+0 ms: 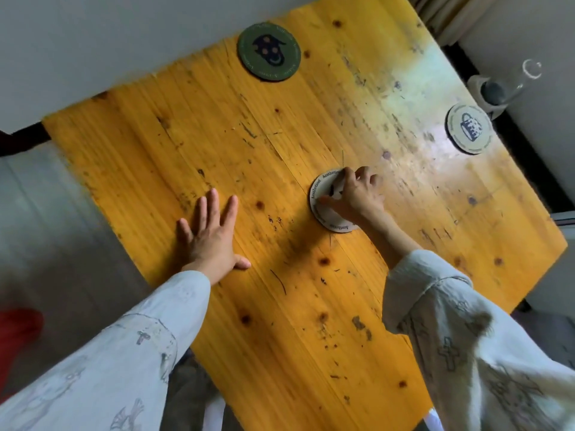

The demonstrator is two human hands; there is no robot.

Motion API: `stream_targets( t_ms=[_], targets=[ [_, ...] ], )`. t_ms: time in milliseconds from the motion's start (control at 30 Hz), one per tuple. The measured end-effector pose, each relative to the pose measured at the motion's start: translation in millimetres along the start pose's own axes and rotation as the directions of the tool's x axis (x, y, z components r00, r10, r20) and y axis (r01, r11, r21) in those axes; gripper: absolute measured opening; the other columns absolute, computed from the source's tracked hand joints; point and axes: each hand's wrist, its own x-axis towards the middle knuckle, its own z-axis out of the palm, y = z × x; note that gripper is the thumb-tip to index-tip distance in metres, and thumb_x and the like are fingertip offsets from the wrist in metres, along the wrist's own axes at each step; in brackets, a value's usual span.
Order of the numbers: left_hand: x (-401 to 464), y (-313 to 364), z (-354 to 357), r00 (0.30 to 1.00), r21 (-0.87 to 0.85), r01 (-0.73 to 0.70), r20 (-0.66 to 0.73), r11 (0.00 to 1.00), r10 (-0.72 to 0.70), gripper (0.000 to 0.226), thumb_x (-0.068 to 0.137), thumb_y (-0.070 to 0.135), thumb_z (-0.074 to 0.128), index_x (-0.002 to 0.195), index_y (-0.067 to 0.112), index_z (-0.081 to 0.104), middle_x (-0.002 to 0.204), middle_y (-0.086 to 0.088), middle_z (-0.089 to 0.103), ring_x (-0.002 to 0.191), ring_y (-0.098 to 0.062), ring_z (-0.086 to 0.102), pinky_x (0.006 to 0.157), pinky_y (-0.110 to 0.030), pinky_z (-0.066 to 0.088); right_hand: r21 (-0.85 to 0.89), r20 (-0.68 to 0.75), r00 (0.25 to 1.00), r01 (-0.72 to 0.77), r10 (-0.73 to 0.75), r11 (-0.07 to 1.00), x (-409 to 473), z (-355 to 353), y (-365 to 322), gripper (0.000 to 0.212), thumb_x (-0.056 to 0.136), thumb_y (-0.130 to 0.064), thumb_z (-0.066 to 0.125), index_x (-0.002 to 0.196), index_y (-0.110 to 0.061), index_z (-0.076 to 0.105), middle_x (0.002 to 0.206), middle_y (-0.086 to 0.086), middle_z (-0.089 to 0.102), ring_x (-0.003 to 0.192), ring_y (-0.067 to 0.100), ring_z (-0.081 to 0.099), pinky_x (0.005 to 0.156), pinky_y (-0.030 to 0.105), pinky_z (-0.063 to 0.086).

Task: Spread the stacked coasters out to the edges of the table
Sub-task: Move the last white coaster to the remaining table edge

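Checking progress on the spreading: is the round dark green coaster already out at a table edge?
Yes. The round dark green coaster lies flat beside the far edge of the yellow wooden table, alone.

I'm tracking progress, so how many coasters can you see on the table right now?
3: a green coaster at the far edge, a pale coaster at the right edge, and a white coaster mid-table under the right hand, possibly hiding more.

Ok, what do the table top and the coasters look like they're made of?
Table: wood boards, likely pine, with visible knots and grain; the amber finish is scuffed and glossy where light reflects. Green coaster and pale coaster: matte printed discs with a dark edge, possibly card or cork-backed; cannot tell. The coaster under the right hand looks the same, pale with printed lettering.
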Motion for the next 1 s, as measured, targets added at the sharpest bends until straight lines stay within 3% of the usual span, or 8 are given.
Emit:
stream_targets(
  t_ms=[167,333,633,833,1000],
  targets=[
    [-12,-7,-2,0.997,0.009,-0.077,-0.005,0.997,0.077,0.110,0.071,0.050,0.067,0.143,0.026,-0.014,0.153,-0.007,-0.026,0.142,-0.026,-0.020,0.113,-0.058,-0.001,0.024,0.019,0.999,-0.034,0.033,0.999,-38,18,-24,0.084,0.070,-0.057,0.067,0.133,-0.015,0.032,0.138,0.015,0.031,0.127,0.039,0.028,0.090,0.058,0.040],
    [-55,-51,14,0.989,-0.048,-0.088,-0.125,0.995,0.081,0.093,0.080,0.045,0.058,0.144,0.018,-0.004,0.156,-0.009,-0.013,0.144,-0.025,-0.013,0.113,-0.058,-0.001,0.106,0.026,0.998,-0.054,0.051,0.993,-85,45,-55,0.078,0.069,-0.053,0.067,0.129,-0.015,0.035,0.135,0.014,0.034,0.122,0.038,0.030,0.085,0.058,0.041],
    [-95,-121,39,0.982,-0.009,-0.140,-0.128,0.990,0.138,0.100,0.076,0.057,0.056,0.145,0.014,-0.002,0.156,-0.010,-0.014,0.143,-0.025,-0.014,0.115,-0.054,0.001,0.157,0.097,0.992,-0.099,0.084,0.983,-135,72,-103,0.088,0.071,-0.049,0.069,0.137,-0.015,0.024,0.142,0.015,0.025,0.127,0.040,0.024,0.088,0.060,0.040],
    [-100,-131,37,0.981,-0.059,-0.130,-0.151,0.990,0.120,0.105,0.073,0.055,0.061,0.145,0.009,0.000,0.157,-0.010,-0.011,0.145,-0.024,-0.006,0.115,-0.053,0.006,0.201,0.052,0.997,-0.074,0.065,0.977,-150,78,-138,0.063,0.078,-0.035,0.061,0.130,-0.012,0.032,0.134,0.016,0.031,0.121,0.039,0.028,0.080,0.055,0.042],
    [-101,-146,38,0.974,-0.040,-0.176,-0.152,0.984,0.168,0.099,0.078,0.053,0.056,0.144,0.011,-0.005,0.156,-0.007,-0.014,0.145,-0.023,-0.007,0.117,-0.050,0.003,0.201,0.048,0.997,-0.064,0.056,0.977,-156,83,-161,0.060,0.080,-0.031,0.056,0.131,-0.011,0.031,0.136,0.017,0.031,0.124,0.041,0.027,0.082,0.057,0.042]
  ],
)
